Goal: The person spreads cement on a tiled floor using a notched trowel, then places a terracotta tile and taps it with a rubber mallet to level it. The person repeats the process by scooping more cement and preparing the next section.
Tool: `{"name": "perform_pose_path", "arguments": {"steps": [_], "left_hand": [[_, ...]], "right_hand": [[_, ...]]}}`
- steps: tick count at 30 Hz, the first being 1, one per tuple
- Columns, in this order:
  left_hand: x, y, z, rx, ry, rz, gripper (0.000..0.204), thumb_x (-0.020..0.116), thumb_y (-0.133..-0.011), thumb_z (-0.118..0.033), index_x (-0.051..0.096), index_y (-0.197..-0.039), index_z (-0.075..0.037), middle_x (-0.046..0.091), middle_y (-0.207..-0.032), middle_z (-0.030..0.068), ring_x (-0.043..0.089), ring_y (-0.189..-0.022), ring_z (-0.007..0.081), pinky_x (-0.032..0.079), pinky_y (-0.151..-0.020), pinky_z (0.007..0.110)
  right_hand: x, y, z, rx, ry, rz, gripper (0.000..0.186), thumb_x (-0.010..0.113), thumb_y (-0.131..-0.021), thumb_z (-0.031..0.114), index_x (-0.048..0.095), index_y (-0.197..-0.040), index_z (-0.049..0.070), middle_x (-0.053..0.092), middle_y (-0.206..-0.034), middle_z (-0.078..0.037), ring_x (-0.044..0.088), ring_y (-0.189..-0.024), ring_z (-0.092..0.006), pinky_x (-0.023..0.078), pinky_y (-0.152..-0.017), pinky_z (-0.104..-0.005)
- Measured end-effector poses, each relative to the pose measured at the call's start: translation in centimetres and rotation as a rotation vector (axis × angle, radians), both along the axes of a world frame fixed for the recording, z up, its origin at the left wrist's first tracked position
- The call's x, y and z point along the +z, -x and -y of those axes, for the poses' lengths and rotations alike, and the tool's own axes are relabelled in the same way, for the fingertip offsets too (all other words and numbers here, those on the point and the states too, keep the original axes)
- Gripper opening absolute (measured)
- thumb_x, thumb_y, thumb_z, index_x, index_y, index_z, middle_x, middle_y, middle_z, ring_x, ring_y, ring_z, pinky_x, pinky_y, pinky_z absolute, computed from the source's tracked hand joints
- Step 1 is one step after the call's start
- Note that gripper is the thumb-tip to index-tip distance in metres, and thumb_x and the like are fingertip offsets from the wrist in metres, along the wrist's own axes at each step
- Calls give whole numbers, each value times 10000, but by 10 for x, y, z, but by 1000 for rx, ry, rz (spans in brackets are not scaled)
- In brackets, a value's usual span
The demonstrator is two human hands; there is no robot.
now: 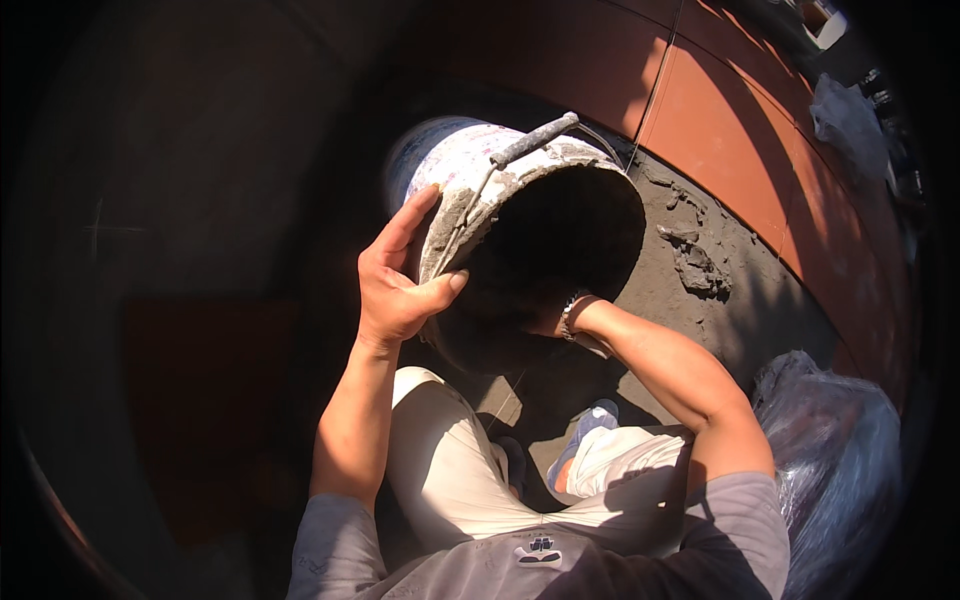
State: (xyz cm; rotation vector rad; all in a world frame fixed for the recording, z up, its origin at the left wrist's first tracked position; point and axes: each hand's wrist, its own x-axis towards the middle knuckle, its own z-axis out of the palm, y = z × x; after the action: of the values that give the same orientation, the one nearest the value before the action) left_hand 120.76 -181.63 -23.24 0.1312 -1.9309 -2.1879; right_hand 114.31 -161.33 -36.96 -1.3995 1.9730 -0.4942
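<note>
A cement-smeared white bucket (463, 147) with a wire handle and grey grip lies tipped, its dark mouth toward me. My left hand (400, 275) is closed on the left side of its rim, thumb over the edge and fingers along the outside. My right hand (550, 315) reaches into the shadowed mouth; the wrist wears a watch or bracelet, and the fingers are hidden, so I cannot tell what they hold. The bucket is above my knees, over grey mortar.
Terracotta-coloured tiles (716, 128) run along the top and right, beside spread mortar (760, 305) with lumps (690, 260). A clear plastic wrapping (830, 450) lies at the lower right, another plastic bag (845, 120) at the upper right. A dark floor lies in shadow on the left.
</note>
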Motion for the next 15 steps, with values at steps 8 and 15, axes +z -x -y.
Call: {"name": "perform_pose_path", "arguments": {"steps": [8, 15], "left_hand": [[8, 5, 4, 41, -17, -19, 857, 808, -648, -62, 416, -1397, 80, 541, -1341, 173, 517, -1254, 229, 351, -1100, 359], [5, 9, 8, 67, -7, -18, 886, 828, -656, -119, 402, -1409, 72, 516, -1363, 167, 496, -1269, 232, 334, -1105, 351]], "right_hand": [[-14, -28, 18, -221, 95, 154, 390, 573, -840, 299, 652, -1168, 102, 670, -1048, -183, 646, -934, -366, 515, -831, -415], [17, -32, 0, -347, 27, 293, 328, 616, -794, 299, 668, -944, 12, 682, -803, -201, 672, -746, -356, 535, -692, -415]]}}
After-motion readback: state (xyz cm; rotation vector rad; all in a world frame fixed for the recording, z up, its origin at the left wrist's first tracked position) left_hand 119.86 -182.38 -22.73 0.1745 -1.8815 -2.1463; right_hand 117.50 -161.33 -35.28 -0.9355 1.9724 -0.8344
